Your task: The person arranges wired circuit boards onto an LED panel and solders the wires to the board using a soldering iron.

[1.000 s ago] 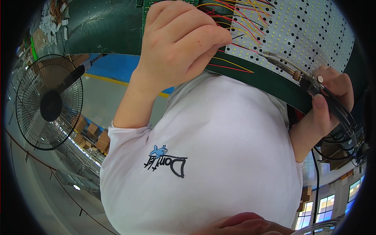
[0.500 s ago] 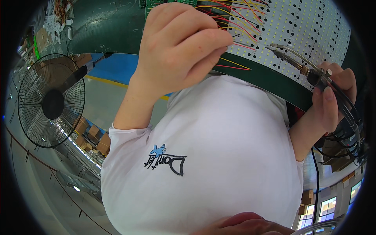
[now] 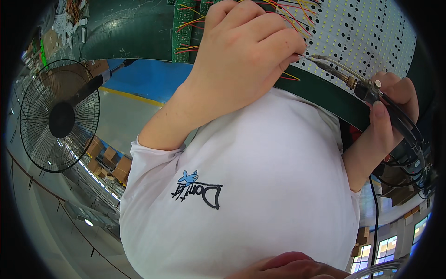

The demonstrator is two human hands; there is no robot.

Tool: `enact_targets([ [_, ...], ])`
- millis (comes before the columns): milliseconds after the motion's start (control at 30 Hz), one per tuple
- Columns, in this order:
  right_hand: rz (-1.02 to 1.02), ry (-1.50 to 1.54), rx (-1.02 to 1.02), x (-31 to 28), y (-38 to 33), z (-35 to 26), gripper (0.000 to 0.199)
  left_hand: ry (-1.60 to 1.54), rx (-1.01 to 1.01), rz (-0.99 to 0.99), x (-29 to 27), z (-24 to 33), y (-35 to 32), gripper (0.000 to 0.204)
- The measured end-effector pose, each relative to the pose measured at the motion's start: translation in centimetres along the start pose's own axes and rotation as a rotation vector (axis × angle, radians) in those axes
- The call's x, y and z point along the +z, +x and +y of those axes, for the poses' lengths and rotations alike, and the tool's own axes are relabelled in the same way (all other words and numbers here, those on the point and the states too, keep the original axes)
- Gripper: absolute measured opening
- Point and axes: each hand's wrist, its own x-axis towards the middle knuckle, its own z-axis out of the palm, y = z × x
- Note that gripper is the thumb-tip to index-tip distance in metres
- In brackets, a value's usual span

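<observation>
My left hand (image 3: 248,58) is closed in a pinch at the near edge of a white LED board (image 3: 357,39). A thin wire end shows at its fingertips; most of that wire is hidden behind the fingers. My right hand (image 3: 383,123) is wrapped round a soldering iron (image 3: 367,89) with a thin metal feed tube along its top. The iron's tip points left, close to the pinched wire end; whether they touch I cannot tell. Red, yellow and black wires (image 3: 297,13) fan out over the LED board from green circuit boards (image 3: 181,39), partly covered by my left hand.
The dark green work surface (image 3: 130,35) curves across the top. White connectors with brown wires (image 3: 69,23) are heaped at its far left. A black fan (image 3: 60,118) stands at left, cardboard boxes (image 3: 109,158) behind it. Black cables (image 3: 402,179) hang at right.
My left hand has moved right with the pinched wire, uncovering more of the green circuit boards. The soldering iron has shifted slightly left and down, so its tip and the left fingertips are closer.
</observation>
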Motion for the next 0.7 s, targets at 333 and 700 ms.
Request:
enact_targets([
  [333,-0.004,-0.009,-0.008,0.1,-0.1,0.4,0.032,0.035,0.063,-0.035,0.9,-1.7,-1.0,0.022],
  [700,-0.068,-0.001,-0.032,-0.2,0.3,0.4,0.036,-0.023,0.024,0.046,0.8,-0.8,-0.6,0.023],
])
